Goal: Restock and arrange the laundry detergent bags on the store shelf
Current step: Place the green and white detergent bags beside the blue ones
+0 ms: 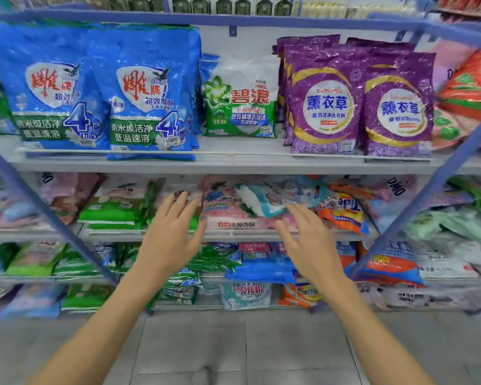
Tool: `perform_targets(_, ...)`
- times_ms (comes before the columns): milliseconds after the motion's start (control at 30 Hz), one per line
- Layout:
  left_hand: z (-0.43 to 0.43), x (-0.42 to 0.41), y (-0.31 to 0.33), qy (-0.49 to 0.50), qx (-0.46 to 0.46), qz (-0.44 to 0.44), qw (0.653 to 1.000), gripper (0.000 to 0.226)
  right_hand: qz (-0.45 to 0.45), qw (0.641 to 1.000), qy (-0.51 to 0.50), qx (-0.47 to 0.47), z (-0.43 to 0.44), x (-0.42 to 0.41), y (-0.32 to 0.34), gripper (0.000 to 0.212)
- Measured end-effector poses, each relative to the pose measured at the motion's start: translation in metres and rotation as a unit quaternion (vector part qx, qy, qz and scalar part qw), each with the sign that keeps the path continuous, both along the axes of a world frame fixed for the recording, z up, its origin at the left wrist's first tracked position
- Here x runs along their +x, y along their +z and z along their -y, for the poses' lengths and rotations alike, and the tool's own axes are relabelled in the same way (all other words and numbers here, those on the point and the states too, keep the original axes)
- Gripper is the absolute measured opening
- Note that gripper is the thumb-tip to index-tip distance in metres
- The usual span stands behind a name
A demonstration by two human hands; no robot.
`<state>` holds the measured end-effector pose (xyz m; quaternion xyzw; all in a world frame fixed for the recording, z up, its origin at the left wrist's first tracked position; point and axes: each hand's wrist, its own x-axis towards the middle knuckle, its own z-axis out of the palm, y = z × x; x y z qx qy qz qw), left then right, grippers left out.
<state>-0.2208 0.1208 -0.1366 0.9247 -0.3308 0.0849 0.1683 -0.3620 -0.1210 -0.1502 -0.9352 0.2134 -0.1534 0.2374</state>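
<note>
Both my hands reach toward the second shelf (150, 234) with fingers spread and nothing in them. My left hand (172, 232) is in front of a pink and white detergent bag (228, 209), at its left edge. My right hand (307, 240) is at that bag's right side, just below a small teal and white bag (258, 200) lying tilted on top. Whether the fingers touch the bags I cannot tell. An orange Tide bag (345, 215) lies to the right.
The upper shelf (233, 162) holds upright blue bags (147, 93), a green and white bag (240, 101) and purple lavender bags (328, 98). Green bags (114, 212) lie left on the second shelf. Blue slanted shelf posts (47, 212) flank the bay. Lower shelves hold mixed bags above a grey floor (233, 348).
</note>
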Motion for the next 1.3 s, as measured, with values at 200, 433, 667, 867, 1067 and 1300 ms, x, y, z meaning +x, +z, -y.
perform_targets(200, -0.032, -0.063, -0.022, 0.080, 0.023, -0.079, 0.993, 0.063, -0.019, 0.999, 0.030, 0.039, -0.018, -0.047, -0.020, 0.064)
perform_targets(433, -0.064, -0.099, -0.019, 0.130, 0.003, -0.104, 0.986, 0.060, -0.037, 0.996, 0.048, 0.065, -0.047, -0.062, -0.024, 0.063)
perform_targets(667, -0.091, -0.099, -0.026, 0.123, -0.002, -0.107, 0.987, 0.062, -0.043, 0.996, 0.029, 0.079, -0.068, -0.062, -0.016, 0.063)
perform_targets(867, -0.065, -0.100, -0.025, 0.060, -0.005, -0.115, 0.992, 0.061, -0.053, 0.993, -0.035, 0.097, -0.059, -0.088, -0.022, 0.063)
perform_targets(1067, -0.036, -0.103, -0.031, 0.019, 0.000, -0.127, 0.992, 0.059, -0.057, 0.988, -0.082, 0.120, -0.040, -0.115, -0.034, 0.062)
perform_targets(1300, 0.012, -0.117, -0.035, -0.021, 0.001, -0.121, 0.992, 0.060, -0.050, 0.986, -0.124, 0.105, 0.000, -0.143, -0.026, 0.056)
